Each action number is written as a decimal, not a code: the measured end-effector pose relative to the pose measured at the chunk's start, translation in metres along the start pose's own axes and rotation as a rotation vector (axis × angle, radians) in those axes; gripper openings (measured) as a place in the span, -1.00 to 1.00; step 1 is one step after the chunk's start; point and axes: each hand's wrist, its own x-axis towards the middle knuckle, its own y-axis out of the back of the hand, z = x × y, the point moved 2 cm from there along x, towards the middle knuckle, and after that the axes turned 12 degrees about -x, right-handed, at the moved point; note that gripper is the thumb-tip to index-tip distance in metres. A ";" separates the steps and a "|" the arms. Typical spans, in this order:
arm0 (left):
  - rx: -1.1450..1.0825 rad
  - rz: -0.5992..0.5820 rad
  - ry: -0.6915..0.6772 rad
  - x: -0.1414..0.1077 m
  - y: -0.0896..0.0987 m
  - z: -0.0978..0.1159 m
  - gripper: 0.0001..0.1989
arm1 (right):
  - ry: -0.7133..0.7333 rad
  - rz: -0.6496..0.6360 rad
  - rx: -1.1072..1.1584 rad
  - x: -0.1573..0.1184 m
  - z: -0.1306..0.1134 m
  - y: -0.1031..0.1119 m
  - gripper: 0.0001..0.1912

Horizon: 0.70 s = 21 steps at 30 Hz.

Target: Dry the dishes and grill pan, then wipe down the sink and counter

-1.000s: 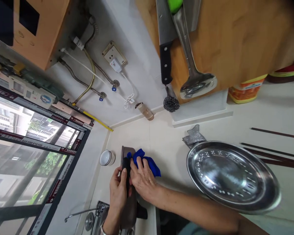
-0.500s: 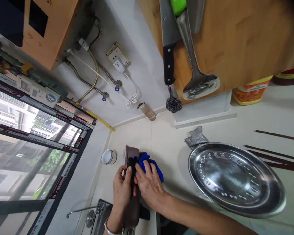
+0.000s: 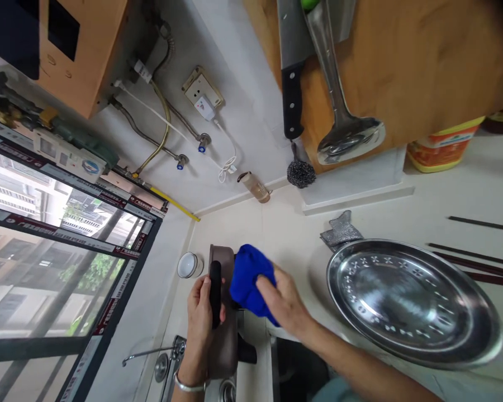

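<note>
Countertop [image 3: 285, 223], pale: a dark opening [image 3: 295, 365] cuts into its near edge.

Platter [image 3: 406, 298], one, oval, steel: on the countertop, right of the opening and toward the near edge; no hand on it.

Pan [image 3: 224, 357], one, brown: near the countertop's left edge, turned so that its side shows to me. Resting or lifted, I cannot tell. Its inside is hidden, so I cannot vouch for how finished it is.

Left hand [image 3: 200, 304], one: closed around a black handle [image 3: 215, 293], seemingly the pan's own, thumb on the near face.

Right hand [image 3: 287, 298], one: apart from the left, pinching the cloth, thumb on top.

Cloth [image 3: 251, 285], one, blue, bunched: just beside the pan; contact unclear. With pan and cloth both in hand and neither set down, I judge the handling partway along; letting go of both remains.

Silver pad [image 3: 342, 230], one: at the platter's far rim, unused at present.

White cup [image 3: 188, 265], one: by the countertop's left edge, near the pan, untouched.
</note>
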 end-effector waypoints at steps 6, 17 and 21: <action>-0.075 0.153 -0.080 0.007 0.005 -0.006 -0.55 | 0.190 -0.172 -0.537 -0.005 0.012 -0.051 -0.53; -0.046 0.091 -0.058 0.000 -0.021 -0.016 -0.51 | 0.415 -0.476 -1.100 -0.003 0.003 -0.016 -0.58; -0.063 0.041 -0.063 0.001 -0.026 -0.015 -0.32 | 0.511 -0.530 -1.022 0.004 0.009 -0.006 -0.59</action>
